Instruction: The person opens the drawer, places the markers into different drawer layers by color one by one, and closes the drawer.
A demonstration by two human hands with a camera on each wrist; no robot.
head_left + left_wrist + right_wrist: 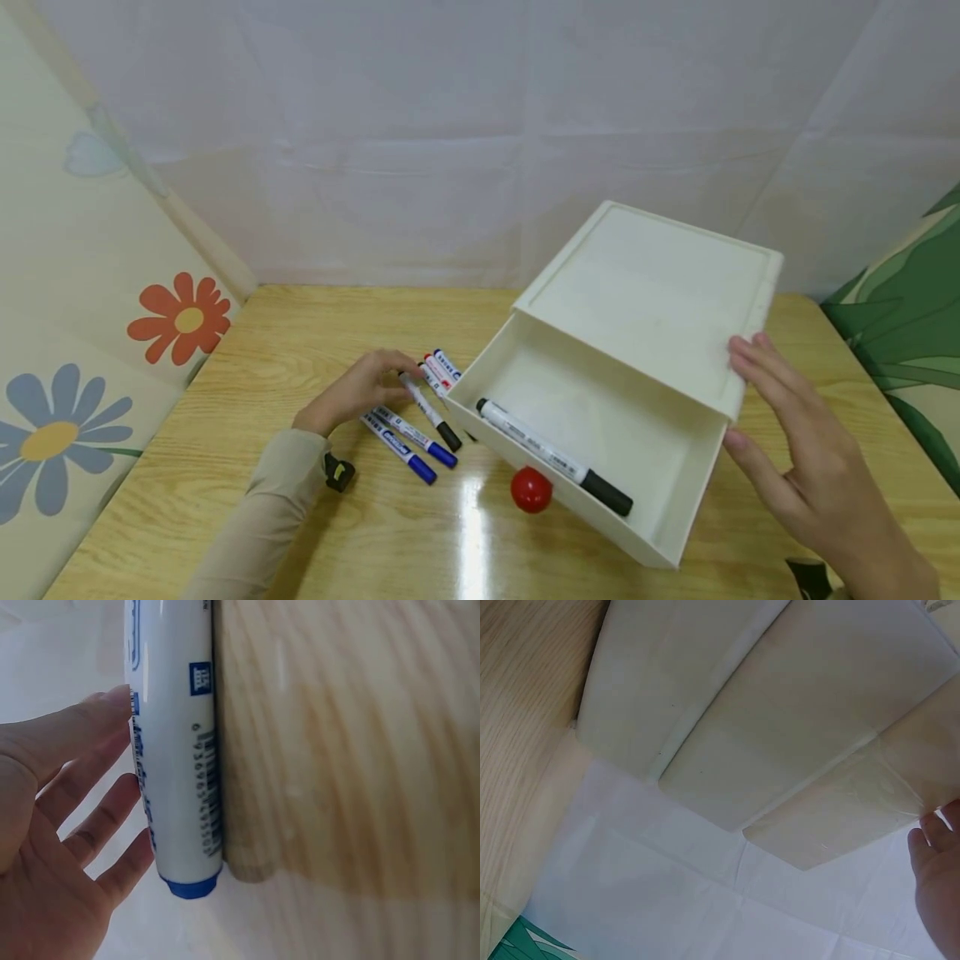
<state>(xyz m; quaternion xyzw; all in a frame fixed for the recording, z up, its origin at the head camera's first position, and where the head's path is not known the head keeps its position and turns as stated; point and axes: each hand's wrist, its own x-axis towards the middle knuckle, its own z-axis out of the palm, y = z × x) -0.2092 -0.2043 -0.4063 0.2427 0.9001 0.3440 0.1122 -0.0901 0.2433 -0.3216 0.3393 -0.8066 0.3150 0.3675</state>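
Head cam: L hand (360, 389) at markers (429, 410) on worktop (412, 550), can't tell if gripping; R hand (817, 454), fingers spread, touches box (652, 292), w/ black-capped marker (540, 446) in drawer (600, 392). L wrist: hand beside blue-ended marker (176, 765). R wrist: hand at box edge.

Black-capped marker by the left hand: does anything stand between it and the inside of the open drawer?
Yes: the white drawer's wall, at the corner left of the red knob, stands between that black-capped marker and the inside. Over the top of that wall, nothing visible blocks the way.
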